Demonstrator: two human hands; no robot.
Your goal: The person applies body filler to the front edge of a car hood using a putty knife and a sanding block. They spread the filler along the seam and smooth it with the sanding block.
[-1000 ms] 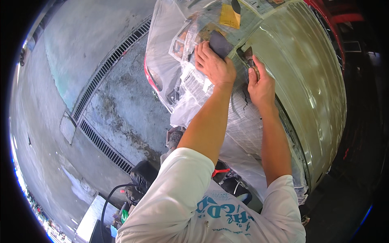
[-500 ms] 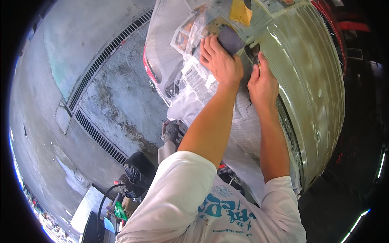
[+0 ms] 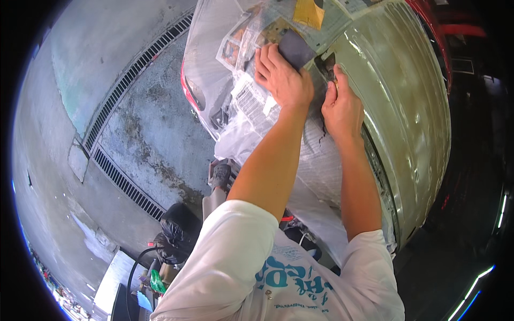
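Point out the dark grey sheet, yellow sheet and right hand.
Dark grey sheet (image 3: 296,48): head view, middle of its face.
Yellow sheet (image 3: 309,14): head view, middle of its visible yellow face.
Right hand (image 3: 344,111): head view, back of the hand.

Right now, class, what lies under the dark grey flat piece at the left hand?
A printed sheet shows past the upper-left edge of the dark grey flat piece. Whatever lies directly beneath is covered, so cannot be told.

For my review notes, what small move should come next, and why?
Perhaps a short stroke of the flat tool along the edge of the tan panel: the right hand has its blade there, while the left hand holds a dark sheet nearby.
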